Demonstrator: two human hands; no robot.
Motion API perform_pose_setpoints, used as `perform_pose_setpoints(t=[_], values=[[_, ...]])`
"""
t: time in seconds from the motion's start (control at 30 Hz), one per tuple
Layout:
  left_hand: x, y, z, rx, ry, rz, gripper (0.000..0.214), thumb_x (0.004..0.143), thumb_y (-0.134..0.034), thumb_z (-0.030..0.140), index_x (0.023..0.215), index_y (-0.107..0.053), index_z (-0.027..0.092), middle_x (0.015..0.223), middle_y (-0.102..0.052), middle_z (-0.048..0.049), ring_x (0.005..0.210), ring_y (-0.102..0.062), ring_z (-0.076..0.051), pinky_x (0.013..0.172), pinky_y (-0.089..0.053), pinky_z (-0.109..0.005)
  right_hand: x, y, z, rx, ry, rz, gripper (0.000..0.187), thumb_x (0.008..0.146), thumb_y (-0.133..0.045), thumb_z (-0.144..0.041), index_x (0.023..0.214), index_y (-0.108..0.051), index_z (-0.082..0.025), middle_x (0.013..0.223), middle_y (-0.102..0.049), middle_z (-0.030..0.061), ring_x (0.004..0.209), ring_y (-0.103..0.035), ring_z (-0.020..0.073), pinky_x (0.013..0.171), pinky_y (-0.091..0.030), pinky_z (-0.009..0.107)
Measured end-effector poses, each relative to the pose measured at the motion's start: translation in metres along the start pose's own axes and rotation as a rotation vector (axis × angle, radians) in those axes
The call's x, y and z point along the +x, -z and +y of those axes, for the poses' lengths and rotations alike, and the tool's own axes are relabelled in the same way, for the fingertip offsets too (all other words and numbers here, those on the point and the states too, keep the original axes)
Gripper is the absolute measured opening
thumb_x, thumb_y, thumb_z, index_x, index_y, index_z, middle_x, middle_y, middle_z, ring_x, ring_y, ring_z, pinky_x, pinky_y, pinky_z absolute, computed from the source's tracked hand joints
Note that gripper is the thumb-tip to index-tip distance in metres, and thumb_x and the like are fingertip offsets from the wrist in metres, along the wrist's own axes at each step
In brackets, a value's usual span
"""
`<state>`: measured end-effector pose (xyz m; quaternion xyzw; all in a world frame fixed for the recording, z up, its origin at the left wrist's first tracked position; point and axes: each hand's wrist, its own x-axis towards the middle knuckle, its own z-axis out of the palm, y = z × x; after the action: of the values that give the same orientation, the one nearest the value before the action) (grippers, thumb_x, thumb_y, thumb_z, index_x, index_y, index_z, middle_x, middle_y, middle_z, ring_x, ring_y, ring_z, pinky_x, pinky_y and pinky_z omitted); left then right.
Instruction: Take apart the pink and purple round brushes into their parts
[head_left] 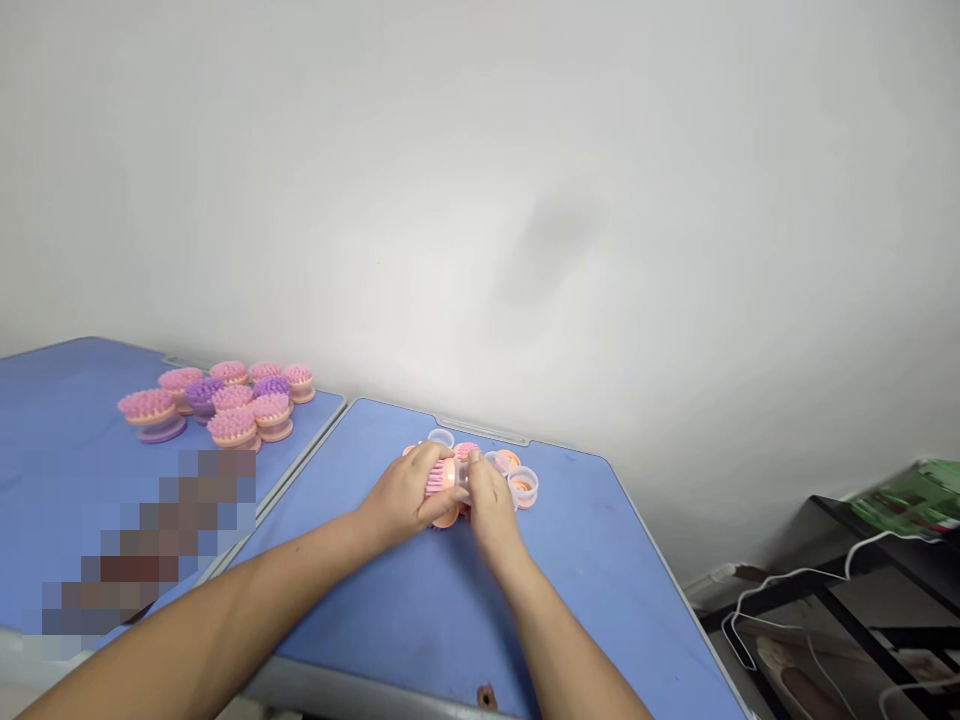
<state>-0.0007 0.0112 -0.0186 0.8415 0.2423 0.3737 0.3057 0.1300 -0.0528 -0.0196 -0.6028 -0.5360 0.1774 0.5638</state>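
Near tabletop's (457, 610) far edge — pink brush (437, 480)

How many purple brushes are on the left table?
2. One purple brush sits left of centre among the pink brushes on the left table; the other sits toward the back right. Others may be hidden.

Workroom: blue folding tables (442, 610), white wall (480, 200), batch of pink brushes (240, 400).

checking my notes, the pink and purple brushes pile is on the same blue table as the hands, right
No, the pile of pink and purple brushes sits on the separate blue table left of the table under the left hand and right hand, per the head view.
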Motion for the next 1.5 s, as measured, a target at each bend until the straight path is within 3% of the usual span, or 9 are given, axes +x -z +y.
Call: perform_pose_setpoints(t=[0.23, 0.37, 0.47, 0.67, 0.77, 0.9, 1.13, 1.37, 1.5], values=[[0.006, -0.005, 0.005, -0.581, 0.363, -0.075, 0.058, 0.081, -0.044, 0.078, 0.075, -0.047, 0.021, 0.052, -0.051, 0.0042, 0.043, -0.044, -0.012, 0.044, -0.033, -0.025, -0.006, 0.001, -0.003, 0.047, 0.059, -0.003, 0.022, 0.088, -0.051, -0.044, 0.094, -0.057, -0.024, 0.088, -0.062, 0.0034, 0.082, -0.057, 0.0198, 0.076, -0.048, 0.034], [0.008, -0.005, 0.005, -0.708, 0.453, -0.021, 0.059, 0.079, -0.046, 0.079, 0.077, -0.048, 0.019, 0.051, -0.048, 0.0056, 0.039, -0.039, -0.009, 0.041, -0.028, -0.023, -0.008, 0.01, -0.006, 0.134, 0.063, -0.08, 0.056, 0.078, -0.064, -0.031, 0.132, -0.048, -0.029, 0.135, -0.054, 0.0081, 0.121, -0.053, 0.0242, 0.096, -0.048, 0.04], [0.008, -0.004, 0.004, -0.692, 0.443, 0.013, 0.061, 0.076, -0.049, 0.081, 0.077, -0.046, 0.02, 0.053, -0.048, 0.0059, 0.042, -0.041, -0.009, 0.042, -0.032, -0.024, -0.005, 0.016, -0.001, 0.142, 0.027, -0.089, 0.073, 0.076, -0.071, -0.037, 0.141, -0.039, -0.031, 0.143, -0.046, 0.009, 0.124, -0.052, 0.0249, 0.096, -0.049, 0.04], [0.007, 0.0, 0.001, -0.481, 0.346, 0.032, 0.059, 0.075, -0.053, 0.079, 0.075, -0.048, 0.02, 0.057, -0.048, 0.005, 0.051, -0.045, -0.011, 0.049, -0.039, -0.025, 0.0, 0.018, 0.002, 0.055, -0.099, -0.217, 0.038, 0.09, -0.048, -0.052, 0.108, -0.061, -0.022, 0.077, -0.06, 0.0018, 0.066, -0.056, 0.019, 0.062, -0.048, 0.034], [0.009, 0.002, 0.0, -0.525, 0.402, 0.025, 0.06, 0.078, -0.047, 0.079, 0.075, -0.049, 0.019, 0.058, -0.047, 0.0049, 0.048, -0.043, -0.01, 0.046, -0.037, -0.025, -0.003, 0.018, -0.006, 0.069, -0.061, -0.21, 0.04, 0.082, -0.06, -0.039, 0.119, -0.058, -0.025, 0.103, -0.065, 0.0055, 0.084, -0.061, 0.0207, 0.076, -0.051, 0.036], [0.011, 0.001, 0.0, -0.555, 0.424, 0.035, 0.061, 0.078, -0.046, 0.08, 0.074, -0.048, 0.019, 0.056, -0.046, 0.0051, 0.045, -0.041, -0.01, 0.045, -0.035, -0.025, -0.005, 0.018, -0.01, 0.215, -0.081, -0.225, 0.07, 0.074, -0.068, -0.034, 0.139, -0.043, -0.031, 0.146, -0.045, 0.0087, 0.112, -0.058, 0.0234, 0.09, -0.051, 0.038], [0.01, 0.001, 0.003, -0.482, 0.389, 0.03, 0.059, 0.075, -0.051, 0.078, 0.072, -0.048, 0.02, 0.057, -0.046, 0.0049, 0.052, -0.044, -0.011, 0.048, -0.039, -0.024, 0.0, 0.018, 0.001, 0.068, -0.108, -0.275, 0.039, 0.088, -0.052, -0.049, 0.115, -0.057, -0.021, 0.088, -0.063, 0.0035, 0.074, -0.06, 0.0196, 0.067, -0.051, 0.033], [0.012, 0.005, -0.003, -0.658, 0.678, -0.165, 0.064, 0.077, -0.041, 0.081, 0.063, -0.048, 0.019, 0.044, -0.044, 0.0039, 0.039, -0.036, -0.008, 0.041, -0.022, -0.022, -0.004, 0.021, -0.007, -0.07, 0.262, -0.244, 0.038, 0.077, -0.053, -0.016, 0.114, -0.058, -0.025, 0.119, -0.061, 0.0062, 0.112, -0.055, 0.0229, 0.093, -0.046, 0.038], [0.012, 0.005, -0.007, -0.705, 0.711, -0.152, 0.064, 0.077, -0.044, 0.081, 0.064, -0.05, 0.018, 0.047, -0.048, 0.0026, 0.04, -0.038, -0.008, 0.042, -0.024, -0.021, 0.0, 0.023, -0.006, -0.043, 0.214, -0.186, 0.036, 0.076, -0.053, -0.017, 0.11, -0.059, -0.025, 0.115, -0.062, 0.0059, 0.105, -0.058, 0.0218, 0.089, -0.048, 0.037]])
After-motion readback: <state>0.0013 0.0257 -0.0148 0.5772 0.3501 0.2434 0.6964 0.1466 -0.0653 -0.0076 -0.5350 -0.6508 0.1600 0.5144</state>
